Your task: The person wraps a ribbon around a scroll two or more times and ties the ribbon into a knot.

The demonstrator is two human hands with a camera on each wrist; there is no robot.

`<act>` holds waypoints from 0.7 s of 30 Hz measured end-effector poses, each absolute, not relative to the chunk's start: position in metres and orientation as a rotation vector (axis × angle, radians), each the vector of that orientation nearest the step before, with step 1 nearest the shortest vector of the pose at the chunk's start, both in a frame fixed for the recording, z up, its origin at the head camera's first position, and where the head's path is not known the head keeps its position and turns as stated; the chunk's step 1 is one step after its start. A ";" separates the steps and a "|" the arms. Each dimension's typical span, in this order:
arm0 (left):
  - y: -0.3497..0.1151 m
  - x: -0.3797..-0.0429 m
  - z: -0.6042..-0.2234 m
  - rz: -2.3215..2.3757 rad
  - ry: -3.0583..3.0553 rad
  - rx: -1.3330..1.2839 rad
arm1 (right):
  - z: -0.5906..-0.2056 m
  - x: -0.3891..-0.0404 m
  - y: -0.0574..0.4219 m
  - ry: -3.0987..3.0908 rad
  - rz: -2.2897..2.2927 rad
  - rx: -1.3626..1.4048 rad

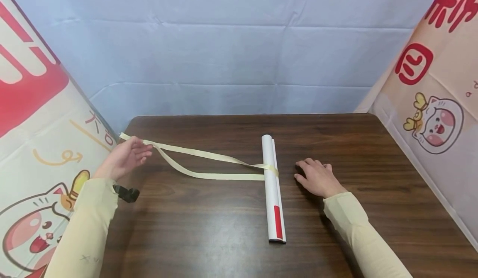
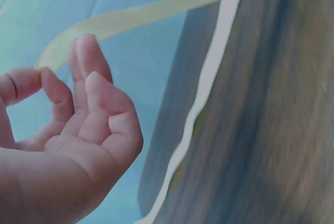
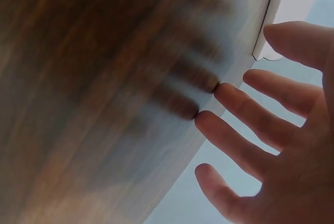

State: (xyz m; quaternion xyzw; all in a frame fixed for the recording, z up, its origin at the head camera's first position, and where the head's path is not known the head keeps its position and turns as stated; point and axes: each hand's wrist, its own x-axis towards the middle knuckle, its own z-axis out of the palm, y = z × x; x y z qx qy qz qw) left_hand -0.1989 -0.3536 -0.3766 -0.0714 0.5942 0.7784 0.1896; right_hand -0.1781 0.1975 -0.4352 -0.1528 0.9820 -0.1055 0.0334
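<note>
A white rolled sheet of paper (image 1: 269, 195) with a red patch lies lengthwise on the table. A pale yellow ribbon (image 1: 198, 152) crosses over its middle, and a second strand meets its left side. Both strands run left to my left hand (image 1: 125, 157), which is raised by the table's left edge. In the left wrist view, its thumb and index finger pinch the ribbon (image 2: 130, 20), the other fingers loosely bent. My right hand (image 1: 317, 178) is right of the roll, apart from it. The right wrist view shows its fingers (image 3: 261, 122) spread, with two fingertips at the tabletop.
The dark wood-grain table (image 1: 209, 228) has a pale blue cloth (image 1: 231, 54) behind it. Printed panels stand on both sides, the left panel (image 1: 37, 145) close to my left arm. A black strap piece (image 1: 127, 193) sits at my left wrist.
</note>
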 end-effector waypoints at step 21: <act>-0.267 -0.213 -0.345 2.100 2.098 -0.180 | -0.421 -0.179 0.179 3.061 -0.371 -0.548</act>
